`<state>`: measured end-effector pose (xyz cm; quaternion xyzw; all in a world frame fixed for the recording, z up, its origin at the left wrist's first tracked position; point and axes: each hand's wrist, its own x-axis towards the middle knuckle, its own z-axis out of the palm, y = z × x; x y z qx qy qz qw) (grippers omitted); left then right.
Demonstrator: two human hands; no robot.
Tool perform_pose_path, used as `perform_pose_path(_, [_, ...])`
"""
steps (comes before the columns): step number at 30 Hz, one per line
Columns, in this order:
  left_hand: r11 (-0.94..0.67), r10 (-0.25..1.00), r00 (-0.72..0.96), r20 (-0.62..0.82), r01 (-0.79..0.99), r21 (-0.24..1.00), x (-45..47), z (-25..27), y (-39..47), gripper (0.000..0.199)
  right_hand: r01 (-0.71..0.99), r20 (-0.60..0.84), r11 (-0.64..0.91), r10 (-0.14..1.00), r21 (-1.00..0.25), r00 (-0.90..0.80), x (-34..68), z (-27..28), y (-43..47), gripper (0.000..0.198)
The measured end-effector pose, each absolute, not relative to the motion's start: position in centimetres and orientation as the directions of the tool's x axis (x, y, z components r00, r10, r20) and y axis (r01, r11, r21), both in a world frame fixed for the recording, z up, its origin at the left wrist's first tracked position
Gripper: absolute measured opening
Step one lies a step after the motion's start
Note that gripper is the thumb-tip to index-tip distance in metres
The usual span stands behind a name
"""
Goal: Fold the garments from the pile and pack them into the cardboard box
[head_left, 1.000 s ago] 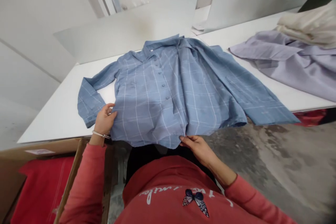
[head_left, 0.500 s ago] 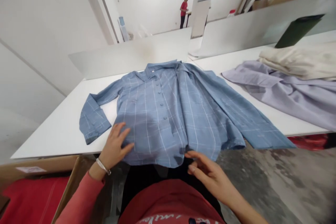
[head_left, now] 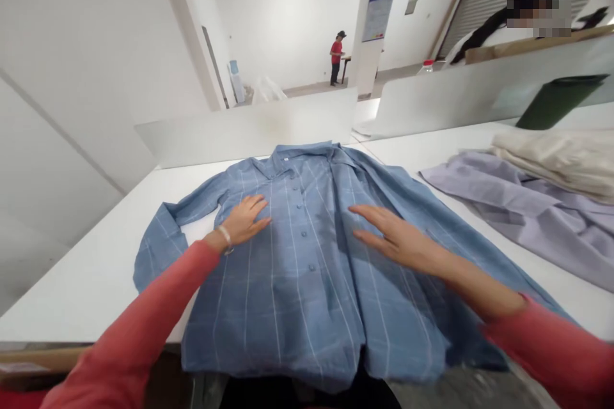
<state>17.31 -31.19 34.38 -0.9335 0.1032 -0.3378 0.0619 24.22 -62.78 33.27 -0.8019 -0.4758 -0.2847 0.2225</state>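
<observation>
A blue button-up shirt (head_left: 288, 281) with thin white checks lies spread face up, its collar at the far side and its hem hanging over the near edge of the white table (head_left: 86, 255). The front is unbuttoned, with the two halves side by side. My left hand (head_left: 245, 220) is over the chest on the left half, fingers stretched out, holding nothing. Over the right half, my right hand (head_left: 393, 236) has its fingers apart and is also without anything in it. Whether either palm touches the cloth I cannot tell.
A lilac garment (head_left: 518, 198) and folded cream cloth (head_left: 566, 156) lie to the right, with a dark green object (head_left: 559, 102) behind. A low frosted divider (head_left: 259, 131) borders the far edge. A cardboard box (head_left: 43, 358) sits below left. Two people are beyond the divider.
Both hands have moved away from me, from the shirt's hem up to its chest area. My view has tilted up, so the shirt sits lower in the picture.
</observation>
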Motion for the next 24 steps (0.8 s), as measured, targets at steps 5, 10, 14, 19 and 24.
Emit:
perform_pose_path(5, [-0.993, -0.01, 0.85, 0.527, 0.054, -0.106, 29.8, 38.6, -30.2, 0.057, 0.679, 0.607, -0.728, 0.581, 0.092, 0.541, 34.6, 34.2, -57.5, 0.053])
perform_pose_path(10, [-0.995, 0.071, 0.878, 0.473, 0.098, -0.033, 35.7, 39.6, -28.2, 0.063, 0.621, 0.612, -0.753, 0.601, 0.218, 0.514, 36.8, 32.1, -56.7, 0.051])
perform_pose_path(14, [-0.994, 0.077, 0.891, 0.448, 0.104, -0.036, 36.8, 40.2, -27.6, 0.064, 0.635, 0.614, -0.746, 0.6, 0.199, 0.513, 36.4, 32.1, -57.1, 0.051])
perform_pose_path(19, [-0.989, 0.083, 0.864, 0.497, 0.132, -0.064, 35.4, 39.6, -28.5, 0.06, 0.677, 0.58, -0.727, 0.604, 0.119, 0.546, 36.4, 32.6, -57.2, 0.052])
perform_pose_path(24, [-0.978, -0.15, 0.868, 0.473, -0.062, -0.197, 28.4, 36.5, -30.6, 0.058, 0.745, 0.545, -0.63, 0.555, -0.218, 0.628, 34.5, 34.2, -59.0, 0.057])
